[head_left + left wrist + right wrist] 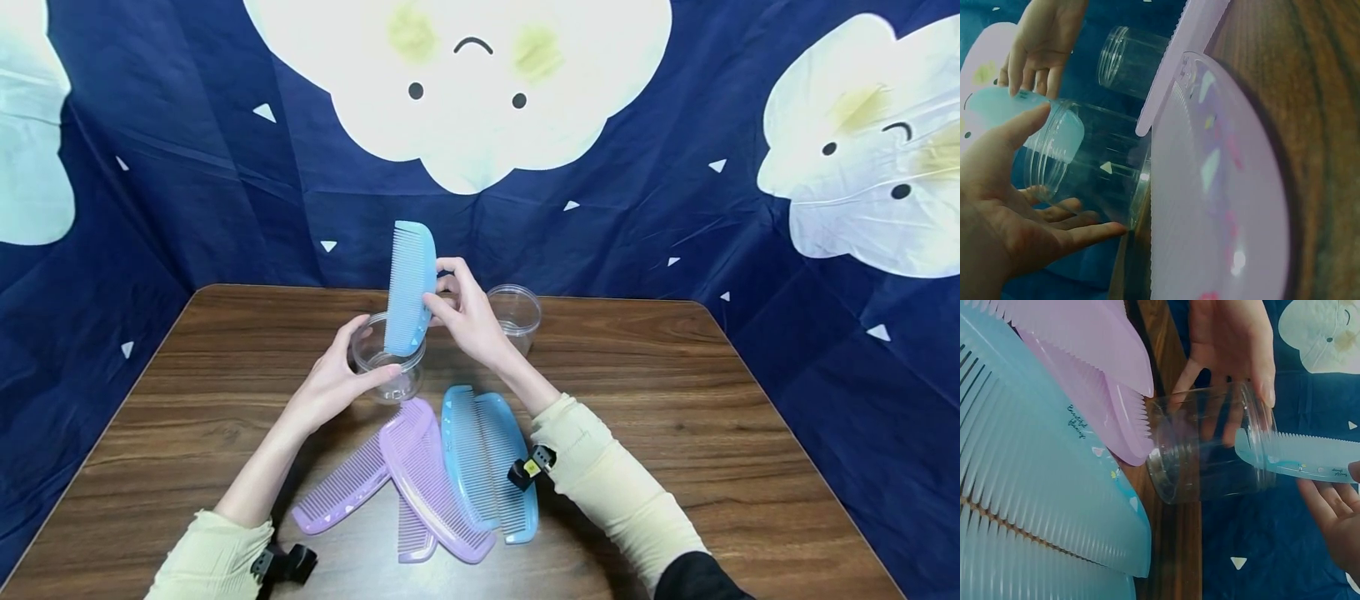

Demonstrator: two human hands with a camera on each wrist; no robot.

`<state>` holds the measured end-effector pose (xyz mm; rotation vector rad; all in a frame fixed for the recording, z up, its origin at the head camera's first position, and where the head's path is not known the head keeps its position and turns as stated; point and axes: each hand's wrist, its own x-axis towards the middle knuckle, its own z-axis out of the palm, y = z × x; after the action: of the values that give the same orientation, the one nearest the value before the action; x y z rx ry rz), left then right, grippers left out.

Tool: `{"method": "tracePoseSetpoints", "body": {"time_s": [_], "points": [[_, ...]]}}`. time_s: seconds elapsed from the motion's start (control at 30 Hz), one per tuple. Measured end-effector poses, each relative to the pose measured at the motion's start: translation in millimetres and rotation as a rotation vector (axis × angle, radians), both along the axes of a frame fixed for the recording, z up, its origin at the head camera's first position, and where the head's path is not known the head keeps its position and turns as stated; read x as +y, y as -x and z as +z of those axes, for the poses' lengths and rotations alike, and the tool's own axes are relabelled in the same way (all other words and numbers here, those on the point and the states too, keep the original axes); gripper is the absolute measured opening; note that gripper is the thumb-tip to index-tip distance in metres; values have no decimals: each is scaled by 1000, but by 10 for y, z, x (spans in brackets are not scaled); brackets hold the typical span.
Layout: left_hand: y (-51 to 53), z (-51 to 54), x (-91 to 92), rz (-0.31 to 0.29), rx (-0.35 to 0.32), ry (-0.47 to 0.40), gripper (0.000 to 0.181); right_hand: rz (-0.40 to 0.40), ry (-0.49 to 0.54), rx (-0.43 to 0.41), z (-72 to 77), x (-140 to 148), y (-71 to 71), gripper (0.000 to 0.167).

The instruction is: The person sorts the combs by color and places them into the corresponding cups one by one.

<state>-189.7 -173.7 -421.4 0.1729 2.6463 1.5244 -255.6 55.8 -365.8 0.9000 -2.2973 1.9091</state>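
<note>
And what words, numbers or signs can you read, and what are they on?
No words or numbers can be read.
Held blue comb: a small dark squiggle like writing, too small to read.
One lying blue comb: dark curly writing, too blurred to read.
Held clear jar: no writing seen.

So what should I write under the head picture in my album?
Right fingers hold a blue comb, its end inside a clear jar with left fingers around it.

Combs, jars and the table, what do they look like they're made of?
Combs: probably plastic, smooth and glossy, with bright highlights. Jars: likely clear plastic, though glass is possible; see-through with shiny rims. Table: wood or wood-look laminate, brown grain with a soft sheen.
</note>
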Motion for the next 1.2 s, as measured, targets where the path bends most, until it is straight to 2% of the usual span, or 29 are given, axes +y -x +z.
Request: {"method": "tracePoseSetpoints", "body": {"time_s": [0.33,0.5,0.73,1.0,1.2], "points": [[-2,3,12,-1,-3,12,108,-44,-117,64,-80,-14,5,23],[-4,5,15,-1,-7,10,107,-71,-162,60,-135,-21,17,17],[-3,14,14,1,-7,4,107,-116,-219,26,-201,-21,23,15],[2,15,21,-3,-4,3,107,-158,-288,36,-270,-15,40,16],[-3,12,18,1,-7,1,106,-124,-322,-5,-317,-4,44,22]]}}
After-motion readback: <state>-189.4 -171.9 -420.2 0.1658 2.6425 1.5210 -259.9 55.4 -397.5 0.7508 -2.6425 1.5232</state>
